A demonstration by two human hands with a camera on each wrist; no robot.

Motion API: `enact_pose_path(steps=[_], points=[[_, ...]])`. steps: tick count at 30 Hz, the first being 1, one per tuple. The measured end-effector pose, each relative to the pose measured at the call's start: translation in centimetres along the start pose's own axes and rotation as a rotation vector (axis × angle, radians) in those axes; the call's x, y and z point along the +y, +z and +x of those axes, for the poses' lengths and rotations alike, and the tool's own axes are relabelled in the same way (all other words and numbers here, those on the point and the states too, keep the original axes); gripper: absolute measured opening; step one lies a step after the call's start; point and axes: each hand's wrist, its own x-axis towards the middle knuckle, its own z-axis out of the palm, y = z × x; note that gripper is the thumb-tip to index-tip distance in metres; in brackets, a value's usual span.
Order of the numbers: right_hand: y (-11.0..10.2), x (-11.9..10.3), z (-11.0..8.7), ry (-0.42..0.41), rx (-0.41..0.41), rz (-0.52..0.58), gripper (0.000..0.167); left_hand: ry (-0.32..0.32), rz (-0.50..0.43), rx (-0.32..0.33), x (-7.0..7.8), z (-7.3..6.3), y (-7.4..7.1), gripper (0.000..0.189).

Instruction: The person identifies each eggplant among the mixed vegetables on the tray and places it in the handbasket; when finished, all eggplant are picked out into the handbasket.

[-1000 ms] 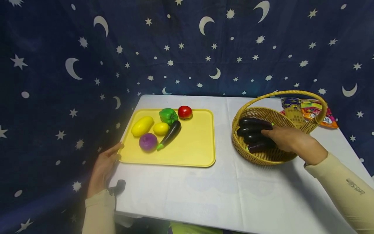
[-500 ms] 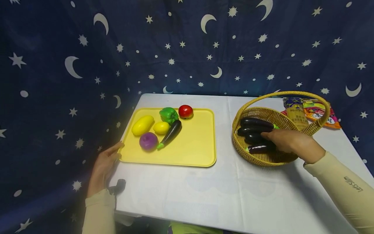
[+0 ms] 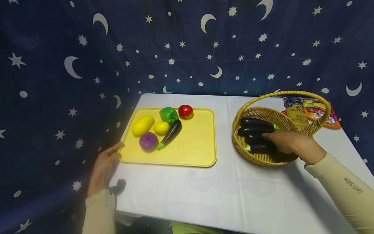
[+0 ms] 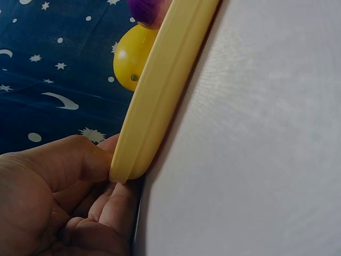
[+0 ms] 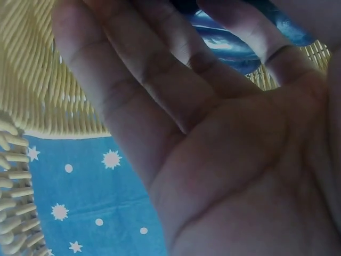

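Note:
My left hand (image 3: 104,164) grips the left edge of a yellow tray (image 3: 195,143); the left wrist view shows the rim (image 4: 154,101) between thumb and fingers. On the tray lie a yellow mango (image 3: 143,125), a lemon (image 3: 161,128), a purple onion (image 3: 148,141), a green bell pepper (image 3: 168,115), a red tomato (image 3: 185,111) and an eggplant (image 3: 170,134). My right hand (image 3: 292,143) reaches into a wicker basket (image 3: 251,158), thumb against several dark eggplants (image 3: 255,130). Its fingers (image 5: 152,80) look extended in the right wrist view, their tips partly out of frame.
The basket's tall handle (image 3: 280,93) arches over the right hand. Behind the basket lie a pasta packet (image 3: 295,113) and a colourful snack bag (image 3: 319,113). A white cloth covers the table (image 3: 201,195); a dark starry curtain (image 3: 187,48) hangs behind and at the left.
The lowest eggplant in the basket has shifted slightly, and more of its green end shows. My right hand stays almost in place; my left hand and the tray have not moved.

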Motion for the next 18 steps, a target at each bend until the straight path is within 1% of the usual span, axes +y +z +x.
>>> enact_pose_path(steps=[3, 6, 8, 13, 15, 18], points=[[-0.03, 0.15, -0.02, -0.008, 0.007, -0.003, 0.062, 0.038, 0.012, 0.005, -0.02, -0.03, -0.06, 0.055], [0.08, 0.24, -0.05, -0.004, 0.009, -0.004, 0.064, 0.054, 0.014, 0.003, 0.04, 0.04, -0.14, 0.056], [0.1, 0.2, -0.1, 0.005, 0.009, -0.012, 0.066, 0.049, 0.016, 0.003, 0.1, 0.0, -0.15, 0.056], [0.08, -0.09, -0.38, 0.034, 0.006, -0.029, 0.069, -0.015, -0.008, -0.006, 0.13, -0.08, -0.02, 0.058], [0.13, -0.23, -0.57, 0.04, 0.016, -0.033, 0.066, -0.033, -0.018, -0.01, 0.12, -0.14, 0.03, 0.058], [0.22, -0.37, -0.84, 0.046, 0.041, -0.038, 0.061, -0.033, -0.011, -0.009, 0.11, -0.15, -0.01, 0.057]])
